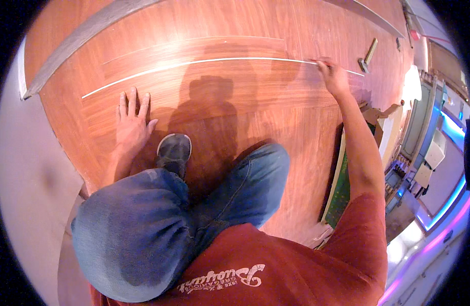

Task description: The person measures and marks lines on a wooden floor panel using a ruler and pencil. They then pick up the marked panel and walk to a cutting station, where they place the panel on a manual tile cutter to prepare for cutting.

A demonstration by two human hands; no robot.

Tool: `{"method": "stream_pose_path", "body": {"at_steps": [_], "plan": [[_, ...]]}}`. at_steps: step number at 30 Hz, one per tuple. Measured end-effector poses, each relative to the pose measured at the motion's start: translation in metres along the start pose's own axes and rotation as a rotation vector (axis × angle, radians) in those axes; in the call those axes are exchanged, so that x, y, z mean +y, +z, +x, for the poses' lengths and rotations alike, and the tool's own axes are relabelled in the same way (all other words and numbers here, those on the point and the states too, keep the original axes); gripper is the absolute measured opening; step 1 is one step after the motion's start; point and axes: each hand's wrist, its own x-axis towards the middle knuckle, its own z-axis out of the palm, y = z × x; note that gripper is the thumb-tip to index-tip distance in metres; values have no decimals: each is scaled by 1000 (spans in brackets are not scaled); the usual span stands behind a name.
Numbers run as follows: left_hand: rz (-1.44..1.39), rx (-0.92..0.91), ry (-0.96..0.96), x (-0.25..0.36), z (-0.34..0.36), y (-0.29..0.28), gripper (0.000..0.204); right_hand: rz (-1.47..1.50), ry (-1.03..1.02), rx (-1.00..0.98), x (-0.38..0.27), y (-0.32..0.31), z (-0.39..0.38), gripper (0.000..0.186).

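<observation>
A long thin white strip runs across a wood-look plank on the floor in front of me. My left hand lies flat on the plank just below the strip's left end, fingers apart. My right hand has its fingers closed on the strip toward its right end; whether anything small is also between them I cannot tell. A hammer with a pale handle lies beyond my right hand. My jeans-clad knees and a dark shoe are below the plank.
A grey board curves across the upper left, and another the upper right. An open cardboard box with green contents lies right of my leg. Pale flooring is at far left; shelving and blue lights are at far right.
</observation>
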Motion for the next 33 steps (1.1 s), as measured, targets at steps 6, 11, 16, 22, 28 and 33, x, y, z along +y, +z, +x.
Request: {"method": "stream_pose_path", "body": {"at_steps": [6,11,16,22,28,33], "plan": [[-166,204,-80,-41,-1,-2,67,840,349,351,-42,19,-110,41],[-148,325,-653,-161,-18,22,67,1944,804,175,-119,115,-197,31],[-941,318,-719,-194,-9,34,60,1786,1153,79,-140,149,-205,39],[-1489,492,-631,-159,-53,-26,51,1688,1129,252,-123,144,-192,57],[-1465,702,-685,-133,-131,-43,61,1690,1118,335,-127,123,-208,43],[-1458,748,-777,-107,-148,-80,67,1739,760,507,-145,58,-248,32]]}}
